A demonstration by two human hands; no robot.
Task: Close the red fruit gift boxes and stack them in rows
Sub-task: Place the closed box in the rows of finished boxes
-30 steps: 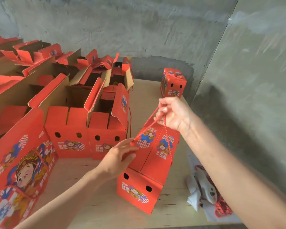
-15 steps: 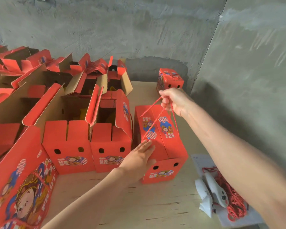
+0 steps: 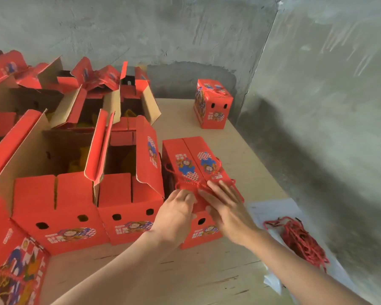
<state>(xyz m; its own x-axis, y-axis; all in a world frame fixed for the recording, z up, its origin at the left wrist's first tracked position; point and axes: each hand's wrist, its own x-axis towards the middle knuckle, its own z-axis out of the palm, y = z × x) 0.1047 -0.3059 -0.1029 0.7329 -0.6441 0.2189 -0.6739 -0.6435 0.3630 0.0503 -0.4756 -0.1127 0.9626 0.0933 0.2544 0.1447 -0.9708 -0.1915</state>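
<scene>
Since 0.5 s ago the right hand (image 3: 224, 205) has let go of the rope handle (image 3: 191, 185) it held up and now lies flat on the lid, fingers straight. That handle lies slack across the top of the closed box (image 3: 191, 164). The left hand (image 3: 178, 209) moved from the box's side to the near lid edge and presses there, gripping nothing as far as I can tell. The box sits on the surface (image 3: 207, 282) just right of 2 open boxes (image 3: 128, 208), fronts roughly level. Likely this 1 is done and in its row, open ones next. Another closed box (image 3: 213, 106) stands at the far corner, spare cords (image 3: 301, 241) to the right.
</scene>
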